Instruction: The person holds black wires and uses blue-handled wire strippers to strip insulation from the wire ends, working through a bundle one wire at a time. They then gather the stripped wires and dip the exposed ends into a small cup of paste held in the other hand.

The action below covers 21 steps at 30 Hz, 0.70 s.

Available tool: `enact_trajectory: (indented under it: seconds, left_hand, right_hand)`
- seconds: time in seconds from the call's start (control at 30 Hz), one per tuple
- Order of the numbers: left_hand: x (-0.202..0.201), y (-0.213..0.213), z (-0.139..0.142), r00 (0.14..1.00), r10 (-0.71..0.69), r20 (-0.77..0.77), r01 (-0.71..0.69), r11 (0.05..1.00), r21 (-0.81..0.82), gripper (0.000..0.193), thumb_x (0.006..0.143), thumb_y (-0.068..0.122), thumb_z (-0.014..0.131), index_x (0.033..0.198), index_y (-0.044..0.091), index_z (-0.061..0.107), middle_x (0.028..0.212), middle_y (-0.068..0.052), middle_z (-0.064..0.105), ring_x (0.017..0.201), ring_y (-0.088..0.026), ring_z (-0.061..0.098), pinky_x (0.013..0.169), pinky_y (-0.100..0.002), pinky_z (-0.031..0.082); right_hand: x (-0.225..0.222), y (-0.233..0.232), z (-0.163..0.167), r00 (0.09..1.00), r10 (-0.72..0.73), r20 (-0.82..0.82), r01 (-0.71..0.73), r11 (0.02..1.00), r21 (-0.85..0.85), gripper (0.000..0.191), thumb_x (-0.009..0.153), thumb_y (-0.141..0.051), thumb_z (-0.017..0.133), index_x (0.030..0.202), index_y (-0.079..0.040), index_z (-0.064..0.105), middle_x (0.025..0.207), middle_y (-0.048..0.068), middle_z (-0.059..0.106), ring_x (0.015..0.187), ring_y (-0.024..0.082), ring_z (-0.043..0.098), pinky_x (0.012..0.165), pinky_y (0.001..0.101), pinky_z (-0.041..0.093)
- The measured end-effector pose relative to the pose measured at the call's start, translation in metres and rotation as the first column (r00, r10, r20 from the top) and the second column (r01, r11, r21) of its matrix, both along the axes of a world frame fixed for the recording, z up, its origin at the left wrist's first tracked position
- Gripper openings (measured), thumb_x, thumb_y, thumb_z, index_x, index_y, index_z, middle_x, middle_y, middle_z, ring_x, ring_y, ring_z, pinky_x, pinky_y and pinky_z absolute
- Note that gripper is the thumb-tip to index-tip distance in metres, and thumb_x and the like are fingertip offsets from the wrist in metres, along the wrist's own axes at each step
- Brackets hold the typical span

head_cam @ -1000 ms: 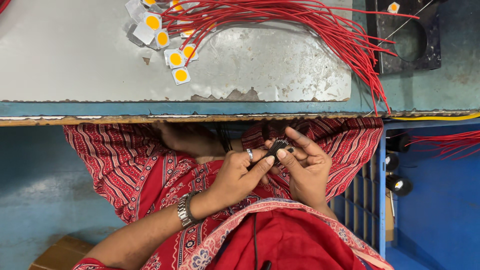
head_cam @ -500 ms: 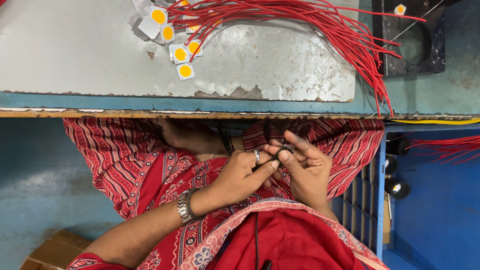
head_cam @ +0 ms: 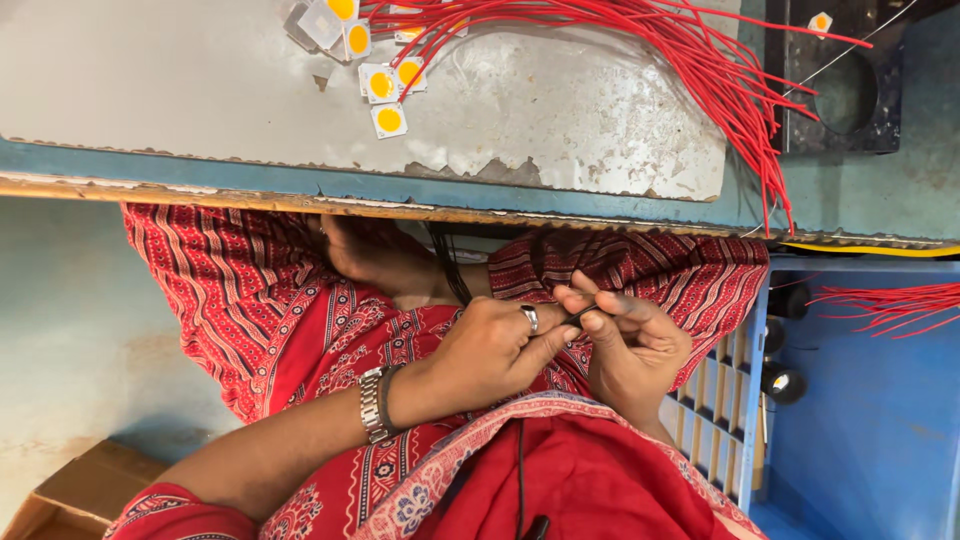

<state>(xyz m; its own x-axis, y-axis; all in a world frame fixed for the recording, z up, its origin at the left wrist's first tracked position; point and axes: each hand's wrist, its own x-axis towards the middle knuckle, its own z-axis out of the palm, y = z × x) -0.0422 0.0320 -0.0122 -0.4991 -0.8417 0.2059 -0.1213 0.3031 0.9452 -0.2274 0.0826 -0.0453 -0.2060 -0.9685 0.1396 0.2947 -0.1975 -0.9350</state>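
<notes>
Both my hands meet over my lap, below the table edge. My left hand (head_cam: 495, 350), with a ring and a metal wristwatch, pinches a small dark part (head_cam: 578, 317) between thumb and fingers. My right hand (head_cam: 630, 345) grips the same dark part from the other side, fingertips touching the left hand's. The part is mostly hidden by the fingers. I wear red patterned cloth (head_cam: 250, 290) over my knees.
On the grey metal tabletop (head_cam: 200, 90) lie several small white squares with yellow discs (head_cam: 388, 120) and a bundle of red wires (head_cam: 700, 50). A black fixture (head_cam: 840, 90) sits at the far right. More red wires (head_cam: 880, 305) and a blue rack (head_cam: 740, 400) are at the right.
The view has shifted slightly. My hands stay together on the dark part, with the fingers closed tighter around it so less of it shows.
</notes>
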Motion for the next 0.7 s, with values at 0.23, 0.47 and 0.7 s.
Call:
enact_trajectory:
  seconds: [0.23, 0.47, 0.7]
  left_hand:
    - [0.002, 0.001, 0.004, 0.993, 0.022, -0.117, -0.031, 0.997, -0.069, 0.017, 0.098, 0.014, 0.072, 0.109, 0.000, 0.070, 0.090, -0.014, 0.071, 0.078, -0.029, 0.073, 0.065, -0.036, 0.057]
    - [0.004, 0.001, 0.005, 0.973, 0.046, -0.226, -0.063, 0.996, -0.067, 0.017, 0.095, 0.008, 0.075, 0.110, 0.001, 0.070, 0.098, -0.013, 0.075, 0.085, -0.025, 0.077, 0.072, -0.033, 0.061]
    - [0.001, 0.002, 0.001, 0.982, 0.062, -0.176, -0.078, 0.993, -0.084, 0.013, 0.096, 0.009, 0.073, 0.106, 0.001, 0.071, 0.085, -0.014, 0.071, 0.072, -0.028, 0.073, 0.064, -0.036, 0.056]
  right_hand:
    - [-0.002, 0.001, 0.011, 0.999, 0.016, -0.036, -0.018, 0.999, -0.050, 0.016, 0.101, 0.005, 0.071, 0.116, 0.002, 0.070, 0.105, 0.022, 0.075, 0.106, 0.032, 0.075, 0.120, 0.0550, 0.046]
    - [0.002, 0.003, 0.014, 0.983, -0.033, -0.182, 0.008, 0.991, -0.137, 0.019, 0.100, 0.005, 0.069, 0.119, 0.000, 0.070, 0.111, 0.022, 0.075, 0.107, 0.031, 0.075, 0.119, 0.0538, 0.047]
    - [0.002, 0.005, 0.011, 0.984, -0.007, -0.177, -0.011, 0.995, -0.096, 0.021, 0.101, 0.005, 0.068, 0.122, 0.001, 0.070, 0.113, 0.022, 0.075, 0.111, 0.033, 0.074, 0.120, 0.0537, 0.046]
